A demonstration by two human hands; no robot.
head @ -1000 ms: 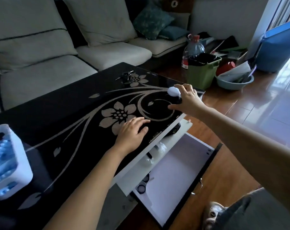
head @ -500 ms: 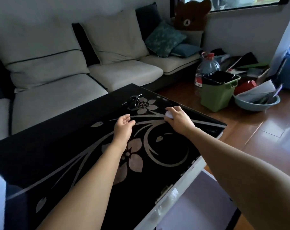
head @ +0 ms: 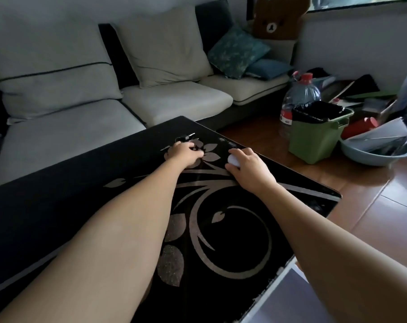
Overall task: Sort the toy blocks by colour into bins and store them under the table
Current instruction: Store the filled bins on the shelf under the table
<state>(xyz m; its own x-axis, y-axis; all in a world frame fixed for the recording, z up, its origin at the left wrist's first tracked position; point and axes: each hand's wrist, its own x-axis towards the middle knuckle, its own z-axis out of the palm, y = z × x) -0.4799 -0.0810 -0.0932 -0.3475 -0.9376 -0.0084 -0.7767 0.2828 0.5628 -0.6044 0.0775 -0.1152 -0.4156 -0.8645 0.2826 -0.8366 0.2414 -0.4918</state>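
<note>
The right hand [head: 249, 165] gripped a white piece [head: 233, 159], fingers curled over it, and held it on the table [head: 57, 206] near the far right edge. The left hand [head: 185, 156] lay just left of it, fingers bent down onto the flower pattern beside a small dark item [head: 185, 137]; whether they grasped anything could not be told. A green bin [head: 314, 138] stood on the floor, well apart from the table

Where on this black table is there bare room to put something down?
Free: the table left of the left forearm, toward the sofa; also the swirl patch between both forearms. Crowded: the far corner, with the left hand, keys, and right hand gripping a white object.
</note>
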